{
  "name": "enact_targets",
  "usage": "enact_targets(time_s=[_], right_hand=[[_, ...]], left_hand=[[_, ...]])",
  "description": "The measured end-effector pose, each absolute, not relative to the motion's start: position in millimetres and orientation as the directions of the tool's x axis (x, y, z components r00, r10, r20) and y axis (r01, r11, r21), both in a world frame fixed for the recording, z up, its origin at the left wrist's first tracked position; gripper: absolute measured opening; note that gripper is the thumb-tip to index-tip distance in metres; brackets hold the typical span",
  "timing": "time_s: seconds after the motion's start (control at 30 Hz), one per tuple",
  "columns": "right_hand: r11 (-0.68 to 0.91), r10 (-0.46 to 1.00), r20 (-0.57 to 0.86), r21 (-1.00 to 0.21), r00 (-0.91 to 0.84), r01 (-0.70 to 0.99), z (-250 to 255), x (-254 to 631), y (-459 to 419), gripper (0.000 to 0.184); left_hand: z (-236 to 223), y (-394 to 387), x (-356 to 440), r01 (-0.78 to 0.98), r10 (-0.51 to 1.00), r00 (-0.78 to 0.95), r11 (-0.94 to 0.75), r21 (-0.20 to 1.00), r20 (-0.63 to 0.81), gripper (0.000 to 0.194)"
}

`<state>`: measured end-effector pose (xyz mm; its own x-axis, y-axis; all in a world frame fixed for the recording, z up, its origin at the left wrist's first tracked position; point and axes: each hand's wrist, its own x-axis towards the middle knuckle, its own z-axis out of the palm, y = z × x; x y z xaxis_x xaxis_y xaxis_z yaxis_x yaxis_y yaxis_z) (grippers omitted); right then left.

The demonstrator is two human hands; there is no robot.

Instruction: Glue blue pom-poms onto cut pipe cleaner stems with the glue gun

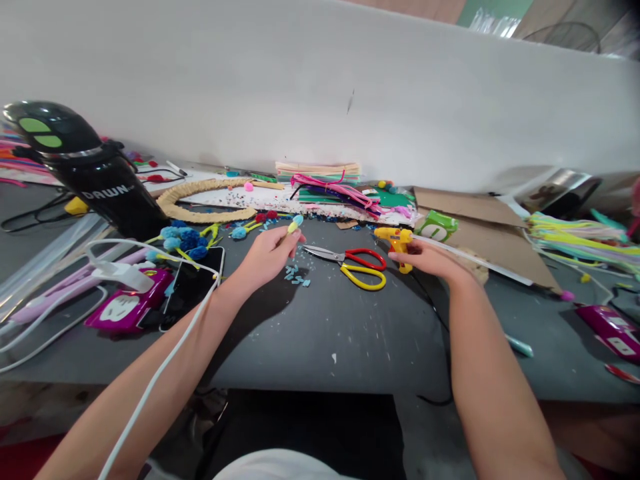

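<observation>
Left of metal scissors with red and yellow handles [342, 257], the left hand [270, 252] pinches a small yellow-and-blue fuzzy piece [295, 225], tilted upward; to their right, the right hand [426, 259] grips a yellow plastic glue gun [399, 237], nozzle toward the piece.

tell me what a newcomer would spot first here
The big black bottle at the left probably catches the eye first, looming over the grey desk. Next comes the bright yellow glue gun in the right hand, right of centre. Between it and the left hand, scissors with one red and one yellow handle lie mid-desk.
</observation>
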<state>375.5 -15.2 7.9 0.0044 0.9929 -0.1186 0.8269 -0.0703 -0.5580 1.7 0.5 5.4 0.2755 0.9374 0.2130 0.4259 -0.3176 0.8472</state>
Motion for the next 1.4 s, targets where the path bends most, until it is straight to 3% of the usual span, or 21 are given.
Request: enact_targets(time_s=[0.13, 0.2, 0.3, 0.4, 0.57, 0.7, 1.03, 1.4], right_hand=[[-0.173, 0.985, -0.073, -0.473, 0.157, 0.864, -2, 358, -9, 0.048], [-0.191, 0.979, -0.052, -0.582, 0.198, 0.790, -7, 351, -6, 0.048], [-0.110, 0.986, -0.027, -0.842, 0.161, 0.528, -9, 336, -4, 0.048], [-0.020, 0.995, 0.014, -0.946, 0.103, 0.325, -2, 314, -8, 0.035], [0.020, 0.999, 0.029, -0.947, 0.023, 0.319, 5, 277, -24, 0.032], [0.045, 0.999, 0.033, -0.906, -0.036, 0.420, 2, 257, -35, 0.033], [0.147, 0.988, 0.149, -0.801, -0.044, 0.580, -1, 240, -45, 0.023], [0.230, 0.970, 0.218, -0.712, -0.103, 0.663, 1, 237, -47, 0.015]], left_hand=[[7, 0, 2, 0.448, 0.938, 0.281, -0.315, 0.837, 0.202, 0.042], [6, 2, 1, 0.493, 0.942, 0.270, -0.315, 0.811, 0.202, 0.041], [3, 6, -3, 0.571, 0.947, 0.252, -0.313, 0.759, 0.200, 0.034], [0, 8, -9, 0.569, 0.951, 0.237, -0.302, 0.764, 0.199, 0.021], [-1, 8, -14, 0.545, 0.940, 0.263, -0.331, 0.770, 0.217, 0.026], [-1, 7, -11, 0.579, 0.911, 0.307, -0.408, 0.706, 0.275, 0.033], [7, -5, -2, 0.595, 0.858, 0.394, -0.512, 0.620, 0.330, 0.032], [11, -9, 1, 0.595, 0.852, 0.391, -0.522, 0.611, 0.348, 0.031]])
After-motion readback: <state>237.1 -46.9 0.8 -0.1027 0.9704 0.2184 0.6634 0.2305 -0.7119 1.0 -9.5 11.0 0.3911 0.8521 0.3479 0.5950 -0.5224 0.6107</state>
